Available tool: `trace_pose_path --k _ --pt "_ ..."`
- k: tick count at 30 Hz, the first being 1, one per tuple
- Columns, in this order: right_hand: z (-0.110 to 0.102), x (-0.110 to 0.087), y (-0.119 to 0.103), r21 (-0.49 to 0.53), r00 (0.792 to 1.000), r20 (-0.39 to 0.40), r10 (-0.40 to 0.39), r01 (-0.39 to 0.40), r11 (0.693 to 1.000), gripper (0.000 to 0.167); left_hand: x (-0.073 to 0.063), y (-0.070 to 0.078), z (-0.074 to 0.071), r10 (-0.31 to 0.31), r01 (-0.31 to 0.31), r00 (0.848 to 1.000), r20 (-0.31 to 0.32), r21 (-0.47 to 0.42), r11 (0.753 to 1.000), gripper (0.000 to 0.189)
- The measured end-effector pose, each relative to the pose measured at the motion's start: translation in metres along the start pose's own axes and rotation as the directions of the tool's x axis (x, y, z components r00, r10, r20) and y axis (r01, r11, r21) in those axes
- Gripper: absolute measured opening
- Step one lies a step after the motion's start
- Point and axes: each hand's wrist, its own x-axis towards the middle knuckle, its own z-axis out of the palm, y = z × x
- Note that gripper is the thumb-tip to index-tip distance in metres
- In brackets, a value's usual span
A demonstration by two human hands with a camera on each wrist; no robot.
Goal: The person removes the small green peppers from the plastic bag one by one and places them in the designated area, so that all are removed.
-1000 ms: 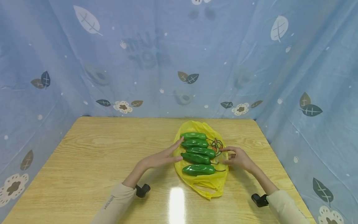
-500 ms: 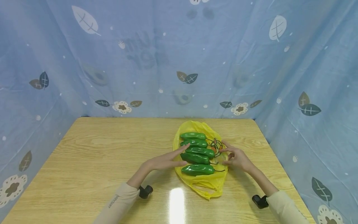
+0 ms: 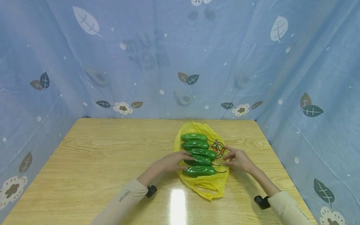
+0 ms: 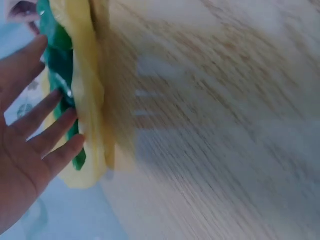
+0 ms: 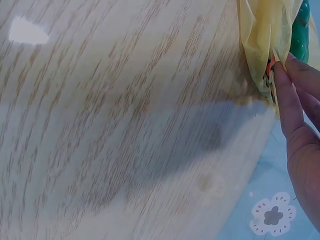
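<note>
Several long green peppers lie side by side in a row on a flattened yellow plastic bag (image 3: 206, 187), stems toward the right. My left hand (image 3: 174, 161) reaches in from the left, its fingertips at the blunt end of the second-nearest pepper (image 3: 201, 160) and its thumb close to the nearest pepper (image 3: 199, 171). In the left wrist view its fingers (image 4: 52, 137) look spread and nearly straight. My right hand (image 3: 239, 160) touches the bag's right edge beside the stems, thumb and fingers apart. The right wrist view shows its thumb (image 5: 287, 95) against the yellow plastic (image 5: 262, 45).
The wooden table (image 3: 112, 150) extends around the bag, with a bright reflection near its front. A blue patterned curtain (image 3: 157, 56) stands behind and along both sides. A black wrist device (image 3: 261, 202) shows at the right cuff, another (image 3: 151, 191) at the left.
My left hand has moved right and nearer the front, from the upper peppers to the second-nearest one, which sits slightly farther right. The right hand's index finger has lifted and settled back near the bag's edge.
</note>
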Motion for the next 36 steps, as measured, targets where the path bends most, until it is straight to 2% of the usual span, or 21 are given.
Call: trace_pose_path --k 2,6,11,14,20,28,31,36 --pt "0.0 0.0 0.0 0.001 1.0 0.0 -0.002 0.002 1.0 0.016 0.004 0.002 0.001 -0.011 0.012 1.0 -0.015 0.034 0.999 0.048" --pt "0.001 0.001 0.001 -0.007 1.0 0.002 -0.007 0.007 1.0 0.016 0.01 0.004 0.002 -0.017 0.019 0.998 -0.055 0.036 0.999 0.046" --pt "0.001 0.001 0.0 -0.015 1.0 0.011 -0.008 0.009 1.0 0.015 0.015 0.005 0.003 0.035 -0.039 0.996 -0.079 -0.059 0.997 0.04" --pt "0.0 0.001 -0.001 -0.011 1.0 0.013 -0.009 0.009 1.0 0.015 0.017 0.006 0.007 0.055 -0.064 0.996 -0.067 -0.14 0.988 0.036" --pt "0.0 -0.002 0.002 0.001 1.0 0.015 0.026 -0.026 1.0 0.016 0.018 0.007 0.02 -0.015 0.007 0.999 -0.033 -0.231 0.973 0.05" --pt "0.001 -0.017 0.011 0.067 1.0 0.029 0.005 -0.007 0.998 0.024 0.022 0.02 0.043 -0.088 0.063 0.992 -0.087 -0.253 0.965 0.05" --pt "0.001 -0.017 0.012 0.112 1.0 0.024 0.013 -0.015 0.994 0.025 0.022 0.023 0.045 -0.09 0.059 0.989 -0.116 -0.245 0.968 0.048" --pt "0.001 -0.011 0.012 0.148 1.0 0.021 0.023 -0.026 0.989 0.027 0.017 0.023 0.041 -0.089 0.057 0.985 -0.145 -0.207 0.977 0.044"
